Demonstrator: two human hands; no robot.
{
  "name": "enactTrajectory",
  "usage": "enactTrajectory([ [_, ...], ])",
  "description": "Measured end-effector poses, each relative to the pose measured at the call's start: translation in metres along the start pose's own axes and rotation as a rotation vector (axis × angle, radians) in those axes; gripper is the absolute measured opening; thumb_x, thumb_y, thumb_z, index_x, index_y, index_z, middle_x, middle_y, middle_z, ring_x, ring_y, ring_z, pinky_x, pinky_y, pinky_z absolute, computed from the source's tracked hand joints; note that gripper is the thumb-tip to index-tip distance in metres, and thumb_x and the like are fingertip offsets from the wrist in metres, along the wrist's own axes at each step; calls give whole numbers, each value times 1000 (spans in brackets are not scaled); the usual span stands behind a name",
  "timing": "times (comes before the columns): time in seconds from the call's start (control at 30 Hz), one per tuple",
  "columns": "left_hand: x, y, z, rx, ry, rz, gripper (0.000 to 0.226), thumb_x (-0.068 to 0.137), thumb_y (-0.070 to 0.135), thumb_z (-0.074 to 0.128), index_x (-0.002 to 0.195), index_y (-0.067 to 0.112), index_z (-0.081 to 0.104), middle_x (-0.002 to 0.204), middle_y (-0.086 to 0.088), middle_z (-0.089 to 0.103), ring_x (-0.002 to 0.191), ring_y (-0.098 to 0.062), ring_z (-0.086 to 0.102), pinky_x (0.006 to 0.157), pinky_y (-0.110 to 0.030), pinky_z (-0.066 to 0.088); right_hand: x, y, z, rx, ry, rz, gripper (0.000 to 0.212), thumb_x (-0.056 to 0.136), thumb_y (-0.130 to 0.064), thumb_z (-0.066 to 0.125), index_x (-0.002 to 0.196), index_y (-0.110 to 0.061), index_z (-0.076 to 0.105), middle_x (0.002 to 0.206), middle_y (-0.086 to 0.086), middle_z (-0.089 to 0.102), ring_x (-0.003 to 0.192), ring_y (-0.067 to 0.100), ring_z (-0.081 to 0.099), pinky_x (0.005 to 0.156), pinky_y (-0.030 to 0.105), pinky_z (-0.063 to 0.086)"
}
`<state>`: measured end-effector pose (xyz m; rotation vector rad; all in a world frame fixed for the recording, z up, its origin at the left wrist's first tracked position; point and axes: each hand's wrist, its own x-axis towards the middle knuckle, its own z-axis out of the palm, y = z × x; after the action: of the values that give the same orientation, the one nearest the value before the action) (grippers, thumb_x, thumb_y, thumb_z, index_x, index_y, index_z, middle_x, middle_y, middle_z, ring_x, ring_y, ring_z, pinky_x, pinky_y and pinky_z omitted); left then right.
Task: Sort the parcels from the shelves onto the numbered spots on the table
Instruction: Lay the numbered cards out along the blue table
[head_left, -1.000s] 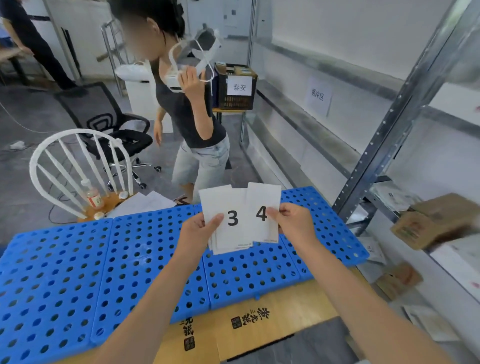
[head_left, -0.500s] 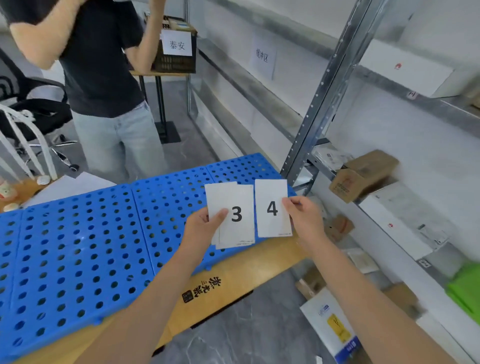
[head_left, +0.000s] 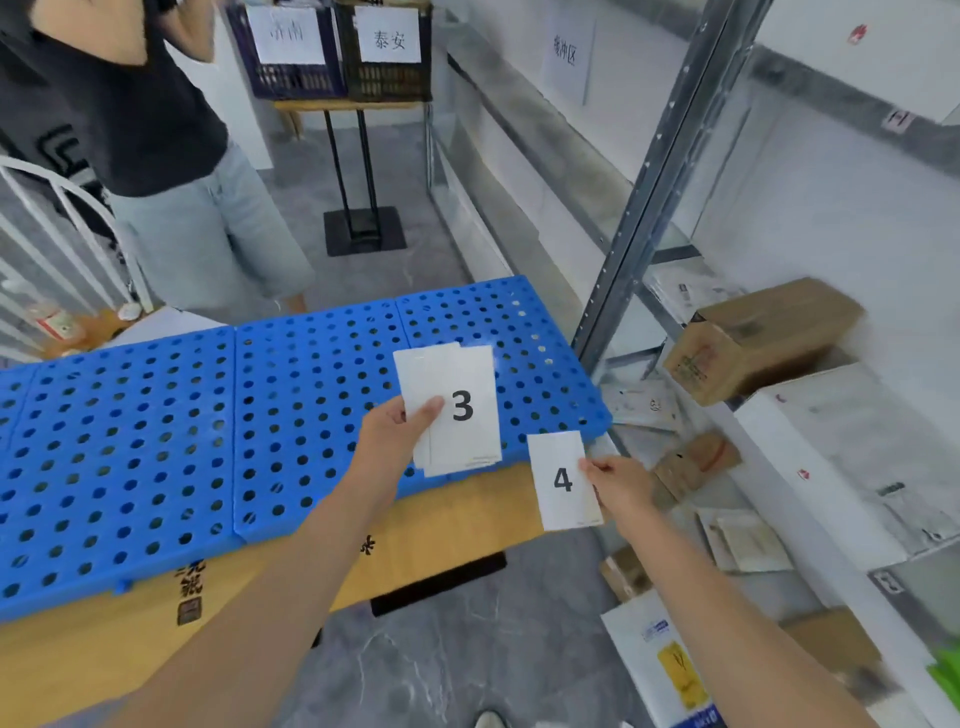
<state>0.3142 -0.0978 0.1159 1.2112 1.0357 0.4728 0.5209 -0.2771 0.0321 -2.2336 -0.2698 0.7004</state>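
My left hand (head_left: 395, 431) pinches a small stack of white number cards (head_left: 457, 415), the top one reading 3, above the right part of the blue perforated table top (head_left: 156, 441). My right hand (head_left: 618, 483) pinches a single white card marked 4 (head_left: 563, 480), held lower and to the right, over the table's wooden front corner. Parcels lie on the metal shelves at the right: a brown cardboard box (head_left: 763, 338), a white box (head_left: 857, 447) and flat white mailers (head_left: 644, 405).
A person in a dark shirt and pale shorts (head_left: 171, 171) stands behind the table. A white chair (head_left: 62, 244) is at the left. Two labelled crates (head_left: 337, 52) sit on a stand at the back. More parcels (head_left: 670, 665) lie on the floor under the shelves.
My right hand has drawn the 4 card away from the stack, down and to the right. The left hand keeps the 3 stack over the table. My view has shifted towards the shelves.
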Motion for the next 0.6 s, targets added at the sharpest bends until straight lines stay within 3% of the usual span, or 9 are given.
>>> enactTrajectory([
  [0.07, -1, -9, 12, 24, 21, -23, 28, 86, 34, 69, 103, 12, 69, 101, -1, 74, 97, -23, 69, 87, -48, 55, 17, 14, 3, -46, -66, 22, 30, 89, -19, 63, 64, -9, 51, 68, 10, 50, 68, 21, 49, 61, 29, 35],
  [0.13, -6, -19, 19, 42, 39, -40, 26, 86, 33, 68, 101, 11, 69, 100, -2, 74, 96, -23, 69, 88, -46, 55, 31, 19, 6, -89, -113, 44, 29, 88, -18, 63, 66, -1, 53, 66, 18, 49, 66, 26, 50, 61, 29, 33],
  [0.23, -13, -33, 18, 44, 87, -57, 34, 87, 33, 68, 107, 5, 66, 101, -5, 74, 97, -26, 69, 89, -48, 55, 45, 22, 14, -125, -150, 62, 37, 88, -18, 65, 91, 19, 64, 91, 35, 64, 87, 43, 64, 70, 39, 49],
  [0.27, -15, -35, 16, 41, 104, -60, 32, 87, 32, 67, 106, 7, 67, 101, -4, 74, 97, -25, 69, 88, -46, 55, 48, 25, 18, -135, -171, 65, 36, 88, -17, 65, 89, 19, 64, 91, 35, 64, 87, 42, 64, 73, 41, 51],
  [0.3, -17, -37, 14, 36, 120, -63, 28, 88, 31, 67, 105, 10, 68, 101, -2, 74, 96, -23, 69, 88, -44, 56, 50, 28, 21, -163, -194, 74, 32, 88, -16, 64, 75, 14, 63, 79, 32, 62, 76, 38, 64, 68, 38, 50],
  [0.37, -19, -40, 10, 35, 158, -76, 22, 88, 30, 66, 103, 14, 69, 99, 0, 75, 95, -21, 70, 87, -42, 56, 58, 39, 31, -211, -209, 82, 41, 88, -17, 64, 53, -8, 45, 57, 13, 47, 55, 24, 49, 57, 30, 36],
  [0.47, -23, -42, 9, 34, 187, -69, 18, 88, 29, 66, 101, 17, 70, 95, 3, 76, 92, -18, 70, 82, -37, 57, 65, 47, 41, -279, -197, 59, 48, 89, -20, 62, 50, -15, 35, 54, 3, 40, 52, 19, 40, 54, 29, 30],
  [0.6, -28, -46, 10, 37, 207, -62, 17, 89, 28, 65, 101, 17, 70, 94, 2, 76, 89, -18, 71, 77, -33, 56, 72, 48, 46, -276, -162, -1, 37, 89, -18, 62, 60, -12, 41, 58, 1, 43, 52, 15, 41, 49, 26, 29],
])
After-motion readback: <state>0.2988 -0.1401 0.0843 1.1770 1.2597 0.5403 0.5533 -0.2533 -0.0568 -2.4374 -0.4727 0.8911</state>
